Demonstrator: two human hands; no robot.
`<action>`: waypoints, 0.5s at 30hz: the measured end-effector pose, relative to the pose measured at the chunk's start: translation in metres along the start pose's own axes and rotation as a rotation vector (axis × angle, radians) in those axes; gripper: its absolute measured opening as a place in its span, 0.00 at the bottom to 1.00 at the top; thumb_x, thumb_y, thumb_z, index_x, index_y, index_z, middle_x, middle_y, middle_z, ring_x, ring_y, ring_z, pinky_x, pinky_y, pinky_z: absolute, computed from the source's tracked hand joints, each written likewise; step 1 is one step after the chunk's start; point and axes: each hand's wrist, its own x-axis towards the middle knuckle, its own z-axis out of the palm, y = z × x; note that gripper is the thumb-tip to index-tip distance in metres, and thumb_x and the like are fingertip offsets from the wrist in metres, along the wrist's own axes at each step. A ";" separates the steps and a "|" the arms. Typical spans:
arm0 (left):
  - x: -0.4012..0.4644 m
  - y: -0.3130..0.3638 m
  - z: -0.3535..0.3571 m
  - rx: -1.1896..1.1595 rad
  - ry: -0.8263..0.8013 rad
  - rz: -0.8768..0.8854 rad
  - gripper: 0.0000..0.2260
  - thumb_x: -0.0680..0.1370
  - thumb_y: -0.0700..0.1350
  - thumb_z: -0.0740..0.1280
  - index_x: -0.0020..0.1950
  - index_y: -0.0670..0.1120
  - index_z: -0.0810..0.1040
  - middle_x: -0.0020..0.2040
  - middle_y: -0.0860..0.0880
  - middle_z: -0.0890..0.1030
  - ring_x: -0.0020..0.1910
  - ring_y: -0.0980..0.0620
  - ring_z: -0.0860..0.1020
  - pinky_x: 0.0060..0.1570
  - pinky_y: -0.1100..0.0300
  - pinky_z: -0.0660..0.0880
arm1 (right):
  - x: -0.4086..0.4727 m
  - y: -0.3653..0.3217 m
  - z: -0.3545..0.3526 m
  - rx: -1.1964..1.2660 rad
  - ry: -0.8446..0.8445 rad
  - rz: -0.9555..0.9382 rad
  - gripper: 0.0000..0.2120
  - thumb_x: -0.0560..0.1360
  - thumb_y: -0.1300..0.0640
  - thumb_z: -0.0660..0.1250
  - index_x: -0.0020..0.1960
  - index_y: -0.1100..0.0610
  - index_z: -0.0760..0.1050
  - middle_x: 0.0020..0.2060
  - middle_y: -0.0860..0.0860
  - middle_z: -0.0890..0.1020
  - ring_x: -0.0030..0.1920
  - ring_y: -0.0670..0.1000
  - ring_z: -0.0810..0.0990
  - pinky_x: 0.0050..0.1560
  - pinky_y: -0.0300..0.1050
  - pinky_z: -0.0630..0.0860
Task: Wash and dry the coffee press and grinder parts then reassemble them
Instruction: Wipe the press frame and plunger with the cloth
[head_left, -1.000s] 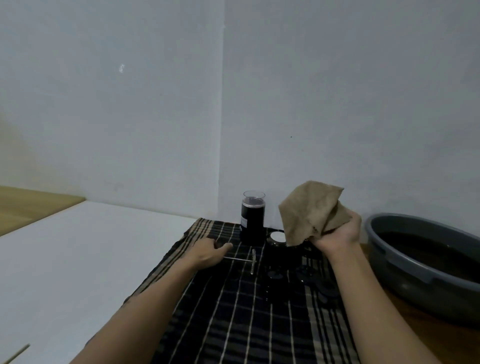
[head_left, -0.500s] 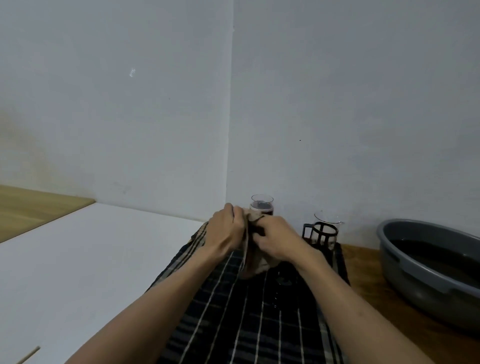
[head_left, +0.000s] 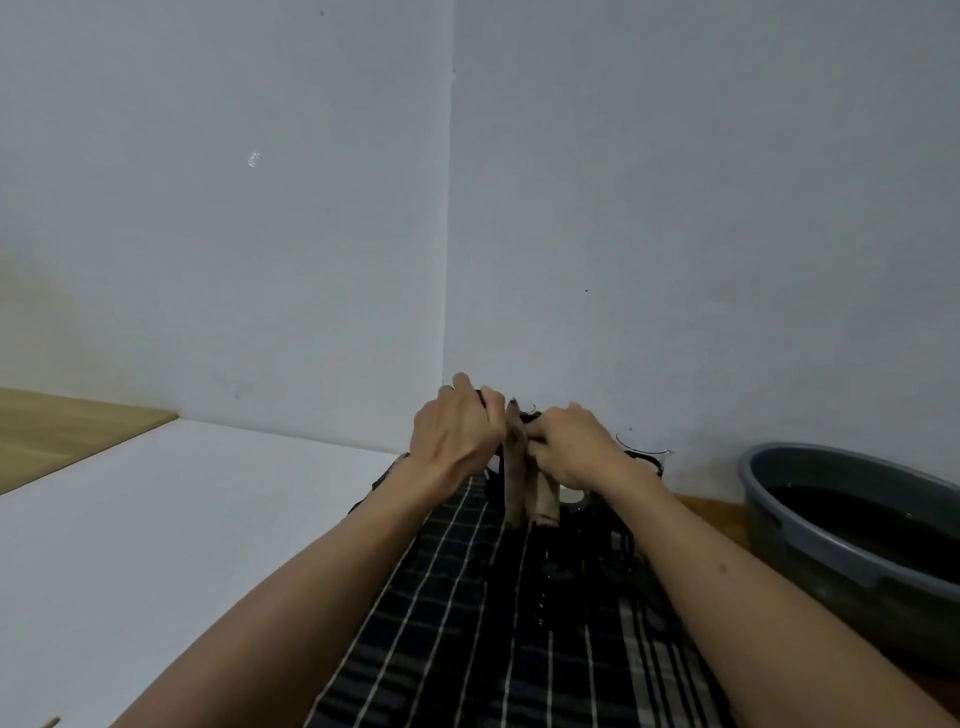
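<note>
Gripping happens dead centre in the head view: left hand (head_left: 457, 441) and right hand (head_left: 569, 451) are both curled around a tan cloth (head_left: 524, 483), held up above the far end of the plaid cloth (head_left: 467, 613). The tan cloth hangs down between the two hands and its lower folds end just above the plaid cloth. A dark part (head_left: 531, 417) pokes out between the knuckles; what it is cannot be told, as the fingers and the tan cloth cover most of it. The glass carafe in its black frame (head_left: 644, 457) stands at the plaid cloth's far right corner, just behind the right wrist. Small dark parts (head_left: 558, 571) lie on the plaid cloth, under and between the forearms. The grey basin (head_left: 810, 525) with dark water sits to the right of the plaid cloth.

Versus 0.5 s ago: same two-handed hold, and the hands sit slightly further apart with more tan cloth showing between them. 1 s ago the left hand was down on the plaid cloth at a thin metal rod and only the right held the tan cloth.
</note>
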 end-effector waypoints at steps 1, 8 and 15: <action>0.002 0.001 -0.001 0.011 0.009 -0.017 0.13 0.84 0.49 0.53 0.46 0.42 0.68 0.40 0.44 0.73 0.40 0.39 0.75 0.40 0.52 0.66 | -0.002 0.002 0.001 0.243 0.080 0.043 0.15 0.80 0.60 0.64 0.35 0.52 0.77 0.31 0.48 0.77 0.39 0.52 0.76 0.47 0.43 0.72; 0.008 -0.003 -0.008 0.017 0.039 -0.127 0.13 0.84 0.50 0.52 0.50 0.41 0.69 0.46 0.40 0.76 0.41 0.39 0.74 0.43 0.50 0.69 | -0.008 0.011 -0.037 0.821 0.634 0.268 0.19 0.81 0.56 0.69 0.32 0.54 0.73 0.23 0.41 0.71 0.25 0.42 0.66 0.26 0.31 0.62; 0.009 0.038 -0.024 -0.004 0.136 0.041 0.12 0.84 0.50 0.53 0.48 0.43 0.67 0.43 0.44 0.73 0.38 0.41 0.73 0.40 0.52 0.66 | -0.004 0.000 -0.010 0.211 0.212 0.303 0.14 0.80 0.50 0.67 0.54 0.62 0.81 0.51 0.59 0.85 0.51 0.62 0.82 0.50 0.48 0.78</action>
